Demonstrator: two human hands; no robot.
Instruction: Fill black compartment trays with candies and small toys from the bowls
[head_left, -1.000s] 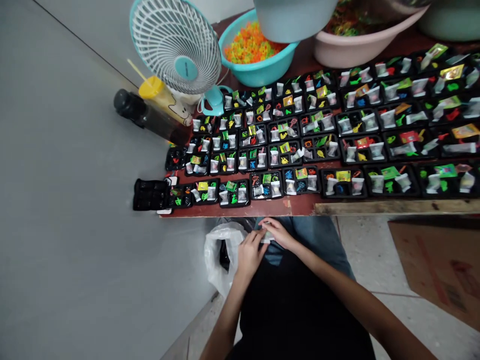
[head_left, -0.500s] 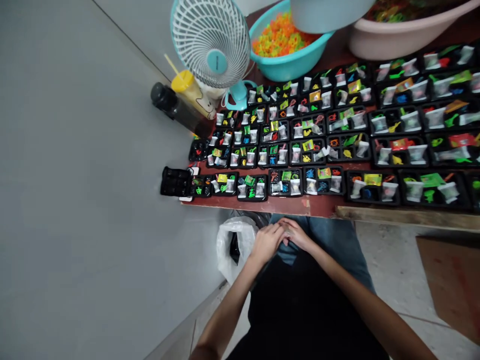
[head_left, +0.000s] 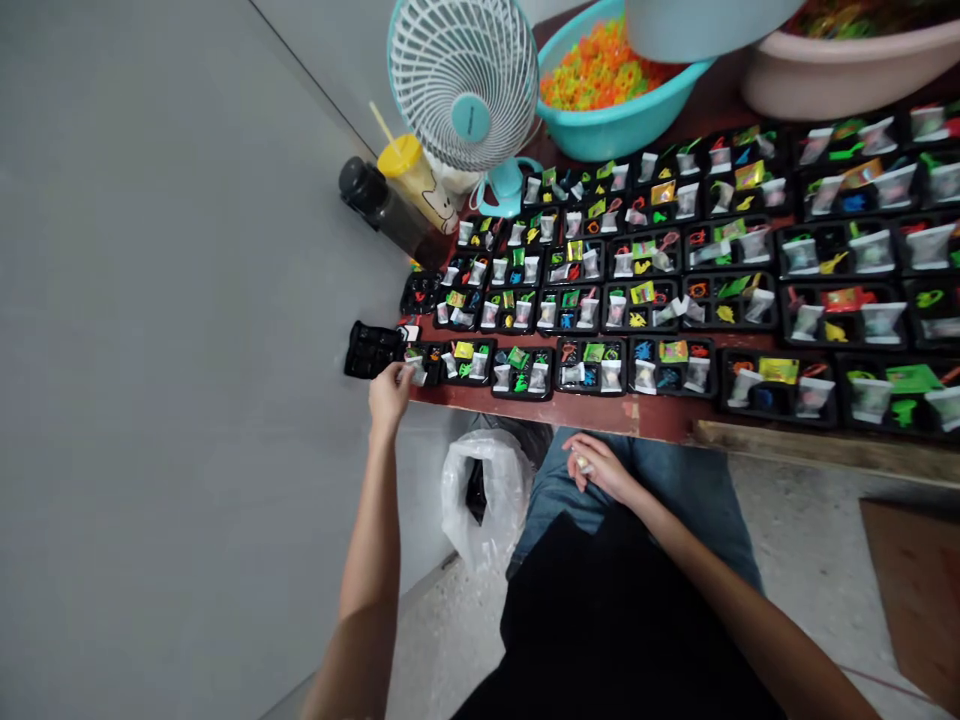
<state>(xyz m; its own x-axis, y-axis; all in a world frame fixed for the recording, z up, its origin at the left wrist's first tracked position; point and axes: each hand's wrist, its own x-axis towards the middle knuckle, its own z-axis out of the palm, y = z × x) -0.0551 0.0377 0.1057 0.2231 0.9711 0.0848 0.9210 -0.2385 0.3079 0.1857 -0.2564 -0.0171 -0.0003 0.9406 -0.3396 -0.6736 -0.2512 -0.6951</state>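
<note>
Left hand [head_left: 390,395] beside black plastic tray [head_left: 371,350]

The trays [head_left: 780,418] are glossy black plastic, the basin [head_left: 622,135] smooth teal plastic, the plank [head_left: 825,450] rough wood.

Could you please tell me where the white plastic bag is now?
In the head view, the white plastic bag sits below the table's front edge, between the left hand and the right hand.

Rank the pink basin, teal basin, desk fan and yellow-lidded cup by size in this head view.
1. Pink basin, partly cut off by the frame
2. Teal basin and desk fan, too alike to rank
3. Yellow-lidded cup
</note>
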